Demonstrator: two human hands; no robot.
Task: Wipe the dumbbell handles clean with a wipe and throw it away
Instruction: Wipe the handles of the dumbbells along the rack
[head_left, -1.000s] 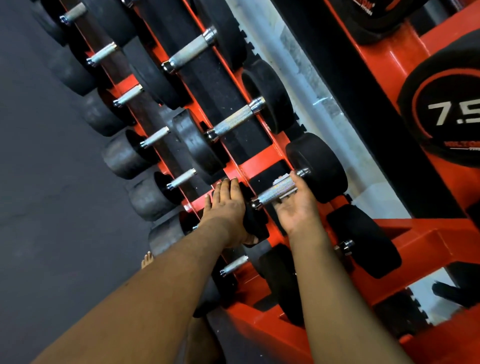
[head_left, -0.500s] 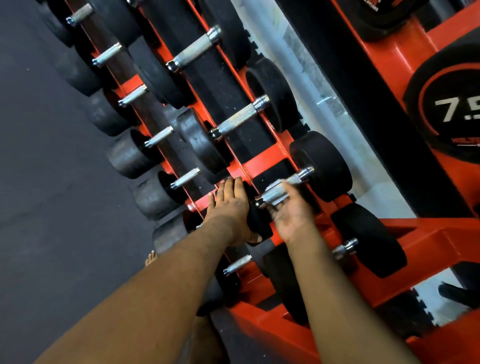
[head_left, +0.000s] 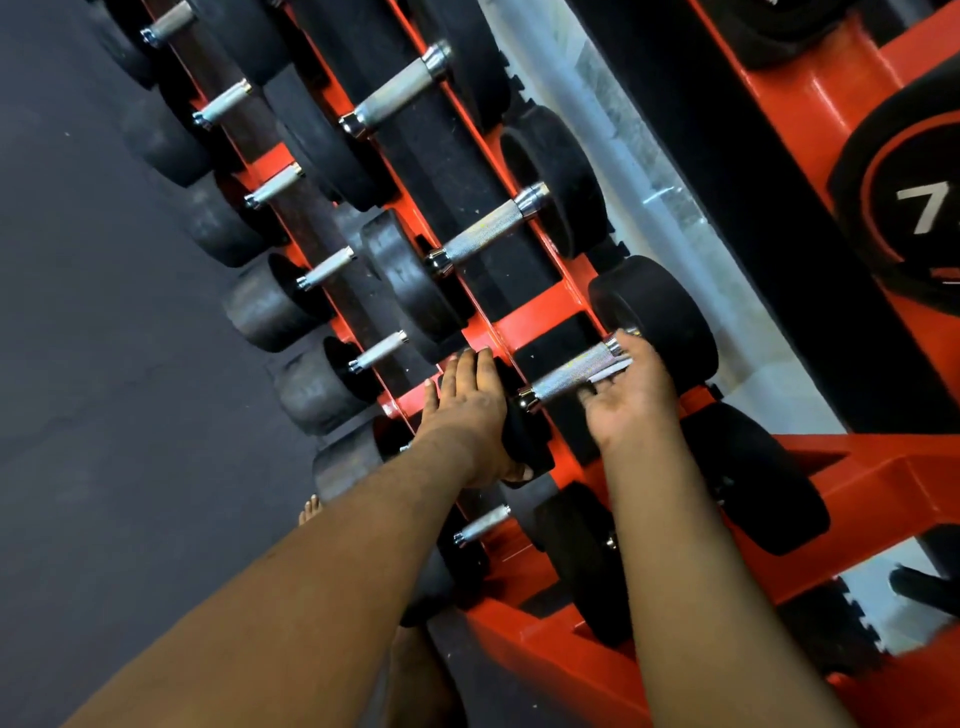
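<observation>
Readable writing: only a white "7" (head_left: 922, 210) inside a red ring on big black dumbbell end, upper right of rack; rest cut off by frame edge. No brand legible.

Red steel dumbbell rack (head_left: 530, 314) w/ black rubber strips, running diagonally; taken as landmark. Rows of black round-head dumbbells on it, knurled chrome handles.

Right hand (head_left: 631, 397) palm-up under handle of near dumbbell (head_left: 571, 375) on rack's upper tier, fingers (head_left: 644, 353) curled up round handle's far end, next to black head (head_left: 657, 322). Thin pale wipe (head_left: 612, 370) pressed between palm and handle, only a sliver showing.

Left hand (head_left: 467, 410) flat on the same dumbbell's front head (head_left: 524, 441), fingers straight and together, tips reaching rack's red crossbar; thumb wrapped under head's lower edge.

Left of rack: dark grey rubber gym floor (head_left: 104, 364). Bare toes (head_left: 310, 512) visible on it just beside rack's lower tier. Behind rack, right: pale floor strip (head_left: 639, 171) edged w/ black interlocking mat. Second red frame (head_left: 893, 467) further right.
</observation>
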